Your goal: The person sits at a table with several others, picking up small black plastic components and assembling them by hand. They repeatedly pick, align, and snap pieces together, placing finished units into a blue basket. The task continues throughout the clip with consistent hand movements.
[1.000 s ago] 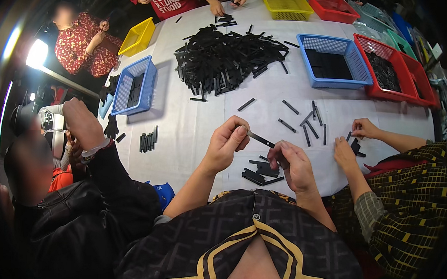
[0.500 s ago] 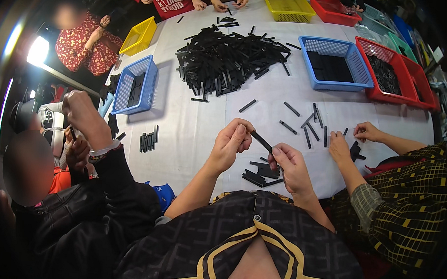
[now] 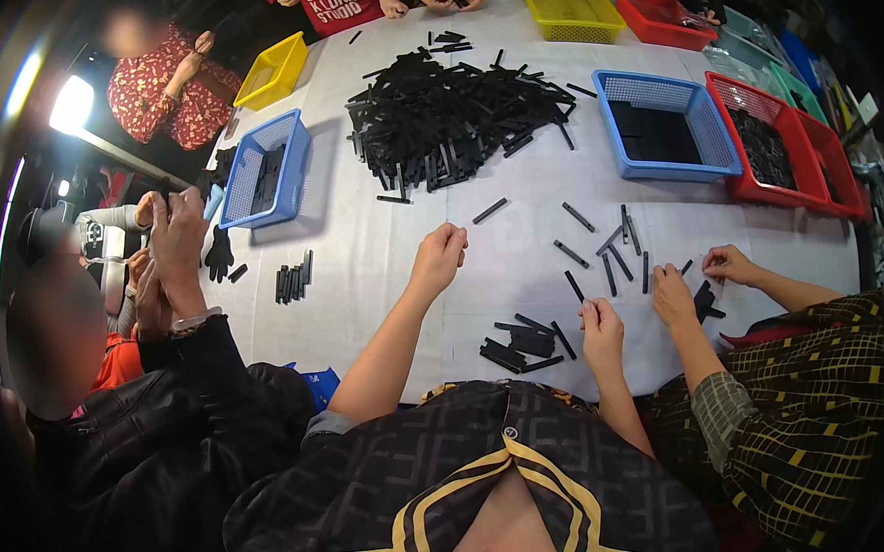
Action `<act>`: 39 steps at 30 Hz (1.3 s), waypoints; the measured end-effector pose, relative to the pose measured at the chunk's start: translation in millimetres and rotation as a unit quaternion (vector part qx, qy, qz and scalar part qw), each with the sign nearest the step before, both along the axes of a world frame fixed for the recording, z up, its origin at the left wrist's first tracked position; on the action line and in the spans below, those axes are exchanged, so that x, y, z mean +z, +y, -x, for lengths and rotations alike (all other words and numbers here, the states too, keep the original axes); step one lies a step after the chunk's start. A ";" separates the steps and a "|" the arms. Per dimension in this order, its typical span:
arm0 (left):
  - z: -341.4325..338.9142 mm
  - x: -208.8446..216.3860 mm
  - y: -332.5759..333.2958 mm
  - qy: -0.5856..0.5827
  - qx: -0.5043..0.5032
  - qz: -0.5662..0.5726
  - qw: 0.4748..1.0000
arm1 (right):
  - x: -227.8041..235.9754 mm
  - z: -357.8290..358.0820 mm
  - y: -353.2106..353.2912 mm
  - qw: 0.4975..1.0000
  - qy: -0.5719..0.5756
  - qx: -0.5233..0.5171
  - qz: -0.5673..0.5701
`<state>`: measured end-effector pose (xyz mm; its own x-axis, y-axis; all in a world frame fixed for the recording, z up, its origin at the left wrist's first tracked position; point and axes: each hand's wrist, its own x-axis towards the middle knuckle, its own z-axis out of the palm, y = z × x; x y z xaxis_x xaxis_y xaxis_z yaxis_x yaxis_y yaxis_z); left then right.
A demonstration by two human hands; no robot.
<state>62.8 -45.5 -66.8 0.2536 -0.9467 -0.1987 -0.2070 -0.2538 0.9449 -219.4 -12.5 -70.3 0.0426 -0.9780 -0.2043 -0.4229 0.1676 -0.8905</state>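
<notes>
Black strip (image 3: 574,286) is pinched at one end by right hand (image 3: 603,323); left hand (image 3: 440,259) curled in, nothing seen held. Strip could be knocked loose if neighbour's hand (image 3: 674,294), at right hand's two o'clock, is bumped.

Left edge: we see a yellow basket (image 3: 271,74) on the white tabletop (image 3: 364,263).
Far side: we see a second yellow basket (image 3: 581,32) just beside a red basket (image 3: 669,35).
Left background: we see a bright lamp (image 3: 73,104).

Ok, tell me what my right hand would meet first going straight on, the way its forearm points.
Probably the slim, straight black strip lying on the white-covered table, just beyond the short black strip that the right hand holds. Its height is unclear, so it might pass above.
</notes>
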 end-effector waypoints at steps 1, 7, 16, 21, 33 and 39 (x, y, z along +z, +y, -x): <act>-3.4 -15.5 -7.3 -0.063 -0.007 -0.010 0.998 | -17.7 4.6 -4.2 0.996 0.059 -0.003 0.064; 3.4 -70.4 -43.3 -0.341 0.006 0.002 0.940 | -65.3 4.0 -22.3 0.933 0.237 -0.008 0.270; 13.2 -69.1 -62.8 -0.485 -0.068 -0.075 0.868 | -73.6 -22.2 -53.7 0.921 0.238 -0.049 0.303; 19.5 -65.4 -55.0 -0.420 -0.026 -0.032 0.906 | -51.4 -26.4 -58.6 0.949 0.163 -0.064 0.263; 96.2 63.3 31.5 -0.171 -0.212 0.103 0.957 | 34.0 -44.4 -33.8 0.961 -0.267 0.021 0.061; 89.2 75.7 23.5 0.131 -0.177 0.066 0.973 | 66.5 -48.9 -14.7 0.958 -0.236 0.158 0.036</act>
